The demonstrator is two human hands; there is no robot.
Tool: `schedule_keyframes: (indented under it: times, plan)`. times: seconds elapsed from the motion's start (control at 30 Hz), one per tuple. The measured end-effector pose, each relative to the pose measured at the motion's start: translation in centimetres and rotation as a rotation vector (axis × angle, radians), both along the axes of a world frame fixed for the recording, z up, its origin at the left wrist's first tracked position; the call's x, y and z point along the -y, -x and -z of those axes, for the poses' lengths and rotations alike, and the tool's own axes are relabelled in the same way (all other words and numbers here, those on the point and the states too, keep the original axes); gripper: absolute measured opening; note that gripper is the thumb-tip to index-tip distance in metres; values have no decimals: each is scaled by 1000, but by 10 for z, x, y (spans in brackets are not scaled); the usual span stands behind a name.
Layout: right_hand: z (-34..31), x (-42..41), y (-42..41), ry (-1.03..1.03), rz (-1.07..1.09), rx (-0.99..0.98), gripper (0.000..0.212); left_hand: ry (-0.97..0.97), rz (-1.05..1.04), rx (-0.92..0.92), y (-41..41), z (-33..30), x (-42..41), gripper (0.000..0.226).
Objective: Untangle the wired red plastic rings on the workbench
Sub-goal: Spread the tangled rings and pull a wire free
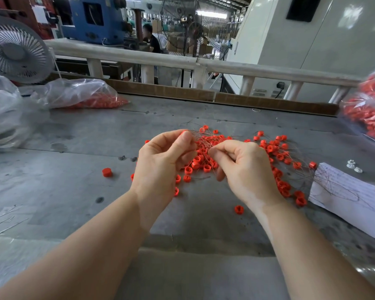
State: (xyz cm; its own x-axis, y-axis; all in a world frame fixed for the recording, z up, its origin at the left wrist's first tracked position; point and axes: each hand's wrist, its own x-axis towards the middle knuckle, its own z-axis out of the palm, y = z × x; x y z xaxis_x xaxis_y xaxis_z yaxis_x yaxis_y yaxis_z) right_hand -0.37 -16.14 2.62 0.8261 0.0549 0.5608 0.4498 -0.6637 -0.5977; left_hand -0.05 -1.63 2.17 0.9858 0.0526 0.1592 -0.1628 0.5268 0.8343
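Observation:
A tangle of small red plastic rings [275, 152] joined by thin wires is spread over the middle of the grey workbench [74, 191]. My left hand [162, 159] is raised over the pile's left side and pinches a red ring [184, 132] between thumb and fingertips. My right hand [245, 167] hovers beside it with curled fingers pinching thin wires that run from the tangle. Both hands hide part of the pile. A few loose rings lie apart, one at the left [106, 172] and one near my right wrist [239, 209].
Clear plastic bags of red rings lie at the back left [85, 96] and far right [368, 113]. A white fan [15, 50] stands at the left. A sheet of paper [351, 200] and small white parts [354, 166] lie at the right. A rail [160, 59] runs behind the bench.

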Motion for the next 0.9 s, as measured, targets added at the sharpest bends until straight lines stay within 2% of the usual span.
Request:
schedule_keyframes:
  times: [0.23,0.37,0.5,0.67,0.9]
  plan:
    - [-3,6,0,34,81,7,18,106,-42,-81,-5,1,-4,8]
    - [-6,12,-3,67,182,146,10,59,-56,-98,-5,1,-3,4]
    - [-9,22,-8,68,322,265,7,-3,-81,-118,-6,2,-2,11]
    - [-6,35,-13,26,346,117,12,-32,-79,-136,-8,5,-3,14]
    - [-4,52,-21,-86,494,70,14,-94,-66,-123,-8,6,-4,16]
